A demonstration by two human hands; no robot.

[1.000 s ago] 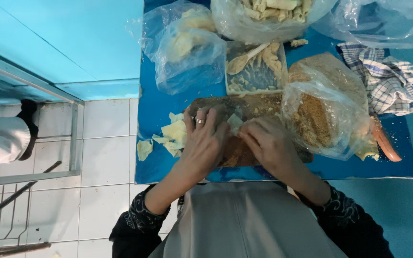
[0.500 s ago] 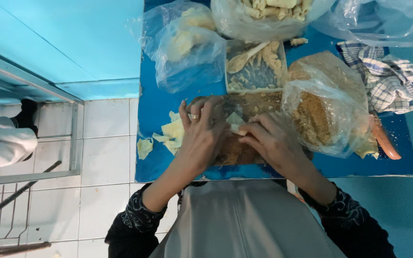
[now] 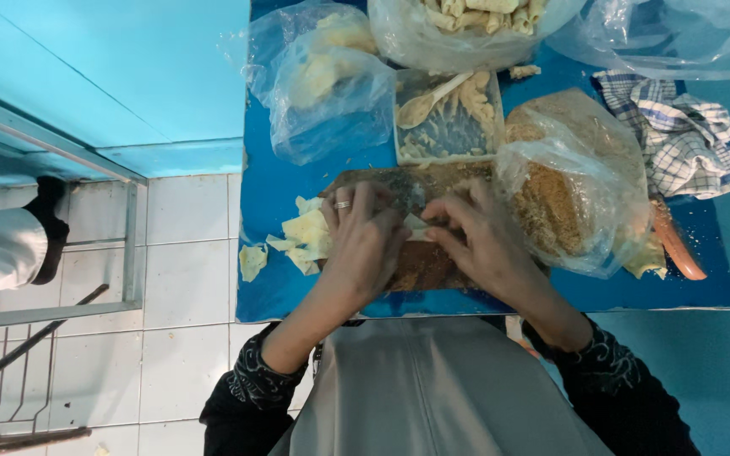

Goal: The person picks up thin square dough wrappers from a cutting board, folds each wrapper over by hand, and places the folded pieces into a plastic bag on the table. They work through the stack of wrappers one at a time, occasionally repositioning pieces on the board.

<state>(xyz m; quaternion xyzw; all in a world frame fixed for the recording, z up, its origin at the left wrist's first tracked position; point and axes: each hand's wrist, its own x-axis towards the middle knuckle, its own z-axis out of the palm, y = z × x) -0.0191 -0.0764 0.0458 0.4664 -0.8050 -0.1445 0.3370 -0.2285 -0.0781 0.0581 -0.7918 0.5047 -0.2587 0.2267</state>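
Both hands meet over a brown wooden board (image 3: 422,263) on a blue table (image 3: 272,194). My left hand (image 3: 365,232), with a ring on one finger, and my right hand (image 3: 476,236) pinch a pale thin wrapper piece (image 3: 416,224) between their fingertips. Pale yellow wrapper scraps (image 3: 304,236) lie just left of my left hand. A clear bag of brown crumbs (image 3: 568,190) sits against my right hand.
A tray with a spoon (image 3: 447,118), a clear bag of pale dough (image 3: 327,80), a bag of rolled pieces (image 3: 466,21), a checked cloth (image 3: 678,127) and an orange handle (image 3: 678,245) crowd the table. White floor tiles and a metal rack (image 3: 52,304) lie left.
Both hands stay on the wrapper at the board; the fingers have shifted slightly as they work it. Nothing else has moved.
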